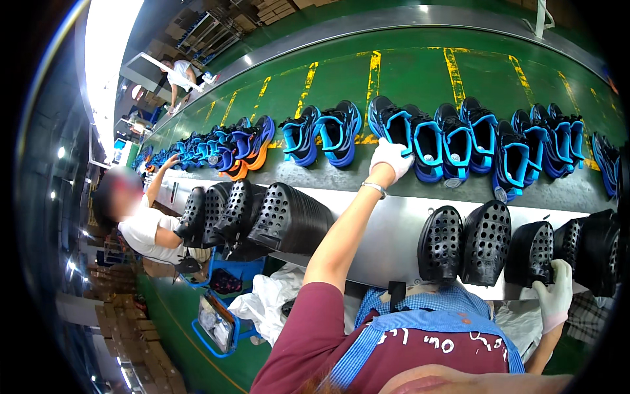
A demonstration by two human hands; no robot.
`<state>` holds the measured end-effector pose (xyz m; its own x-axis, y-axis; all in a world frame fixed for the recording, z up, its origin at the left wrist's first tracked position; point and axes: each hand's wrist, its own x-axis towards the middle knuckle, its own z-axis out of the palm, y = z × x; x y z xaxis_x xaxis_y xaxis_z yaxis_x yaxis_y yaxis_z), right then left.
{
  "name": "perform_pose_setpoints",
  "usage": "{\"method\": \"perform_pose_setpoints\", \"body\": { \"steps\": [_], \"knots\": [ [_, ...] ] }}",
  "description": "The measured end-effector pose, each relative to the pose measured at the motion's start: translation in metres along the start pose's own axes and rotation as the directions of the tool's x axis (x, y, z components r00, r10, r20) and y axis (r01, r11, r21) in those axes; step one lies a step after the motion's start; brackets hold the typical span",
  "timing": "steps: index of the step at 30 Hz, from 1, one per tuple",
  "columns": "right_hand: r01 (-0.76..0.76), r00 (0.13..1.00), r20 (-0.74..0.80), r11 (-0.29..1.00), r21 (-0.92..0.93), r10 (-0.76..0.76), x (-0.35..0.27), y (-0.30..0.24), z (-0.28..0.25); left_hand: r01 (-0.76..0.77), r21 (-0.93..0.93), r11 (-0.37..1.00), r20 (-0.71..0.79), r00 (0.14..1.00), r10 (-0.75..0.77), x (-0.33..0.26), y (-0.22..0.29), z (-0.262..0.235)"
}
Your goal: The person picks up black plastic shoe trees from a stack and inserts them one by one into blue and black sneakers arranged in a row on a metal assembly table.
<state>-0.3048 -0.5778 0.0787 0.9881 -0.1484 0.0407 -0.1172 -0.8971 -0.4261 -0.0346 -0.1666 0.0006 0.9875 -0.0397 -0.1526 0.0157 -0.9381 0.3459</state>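
Head view: the left hand (392,161) is at the back of a black and blue sneaker (381,118), and the right hand (556,295) is at a black shoe form (535,246).
Both hands wear white gloves. The left fingers are bent and touch the sneaker's heel, but I cannot tell how tightly they hold it. The right hand is partly open, with its fingers and thumb by the form's low end; I cannot tell if it grips. The sneaker sits in a long row on the green and grey worktop (420,72). The form stands on a silver ledge (387,246), near two more forms with round holes (464,243). Off to the left, a person in a white shirt (149,230) reaches toward other sneakers (197,148).
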Motion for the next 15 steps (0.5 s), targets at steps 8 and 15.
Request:
{"method": "perform_pose_setpoints", "body": {
  "steps": [8, 15],
  "knots": [
    [0.015, 0.999, -0.032, 0.999, 0.050, -0.014, 0.008, -0.001, 0.006, -0.290, -0.045, 0.956, 0.162, 0.942, 0.293, -0.011, 0.024, 0.022],
    [0.017, 1.000, 0.012, 0.997, 0.072, -0.018, 0.016, -0.014, -0.026, -0.121, -0.338, 0.933, 0.156, 0.971, 0.183, -0.007, -0.014, 0.029]
  ]
}}
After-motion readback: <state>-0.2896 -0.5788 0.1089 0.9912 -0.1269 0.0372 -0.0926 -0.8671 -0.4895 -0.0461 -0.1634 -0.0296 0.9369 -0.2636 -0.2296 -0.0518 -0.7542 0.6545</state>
